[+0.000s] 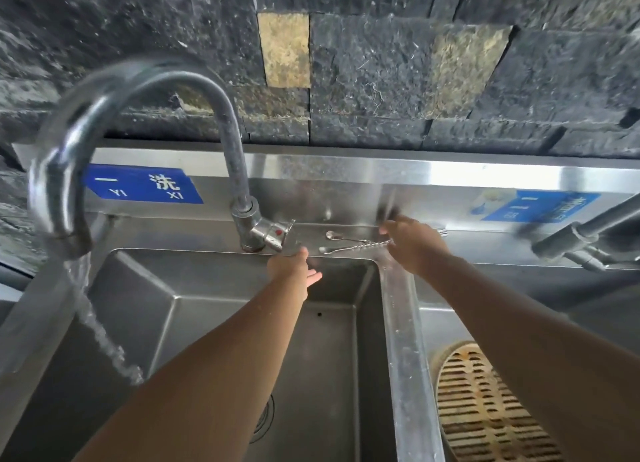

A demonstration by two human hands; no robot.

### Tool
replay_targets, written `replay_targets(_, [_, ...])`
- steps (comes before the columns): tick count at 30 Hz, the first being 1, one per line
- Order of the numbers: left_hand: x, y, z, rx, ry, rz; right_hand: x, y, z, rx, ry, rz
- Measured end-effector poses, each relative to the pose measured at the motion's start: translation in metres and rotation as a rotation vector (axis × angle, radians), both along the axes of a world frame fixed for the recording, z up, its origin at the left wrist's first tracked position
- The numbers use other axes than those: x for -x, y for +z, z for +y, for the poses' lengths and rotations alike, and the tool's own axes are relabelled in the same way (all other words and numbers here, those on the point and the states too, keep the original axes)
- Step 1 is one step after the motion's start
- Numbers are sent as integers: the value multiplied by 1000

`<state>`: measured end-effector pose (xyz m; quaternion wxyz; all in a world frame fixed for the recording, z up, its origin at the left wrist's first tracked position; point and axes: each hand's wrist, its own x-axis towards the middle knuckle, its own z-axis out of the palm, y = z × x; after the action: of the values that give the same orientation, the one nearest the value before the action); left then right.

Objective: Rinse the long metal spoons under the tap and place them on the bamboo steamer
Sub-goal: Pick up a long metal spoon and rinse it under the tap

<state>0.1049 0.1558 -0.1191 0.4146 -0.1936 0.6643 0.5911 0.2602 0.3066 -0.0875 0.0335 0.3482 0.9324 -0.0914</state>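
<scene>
Two long metal spoons [349, 244] with twisted handles lie on the steel ledge behind the sink, bowls pointing left. My right hand [414, 245] rests over their handle ends, fingers down on the ledge; whether it grips them is unclear. My left hand [292, 269] hovers open at the sink's back rim, just below the tap lever [277, 233]. Water pours from the curved tap [114, 122] spout at left into the left basin [322, 340]. The bamboo steamer [485, 409] sits in the right basin, partly behind my right forearm.
A second tap [585, 243] juts in from the right edge. A steel divider [401, 340] separates the two basins. A drain [265, 420] shows under my left forearm. Blue labels are stuck on the steel backsplash below a dark stone wall.
</scene>
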Motion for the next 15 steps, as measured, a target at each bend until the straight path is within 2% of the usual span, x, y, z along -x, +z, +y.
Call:
replay_targets(4, [7,4,8,31,101,-119,6,-2,4,-111,60,-51])
replay_targets(9, [4,0,8,51,49,-39,7,-3,5,-235,207,-171])
replay_targets(15, [5,-3,4,28,-2,-19,14,-4,3,-289,277,-207])
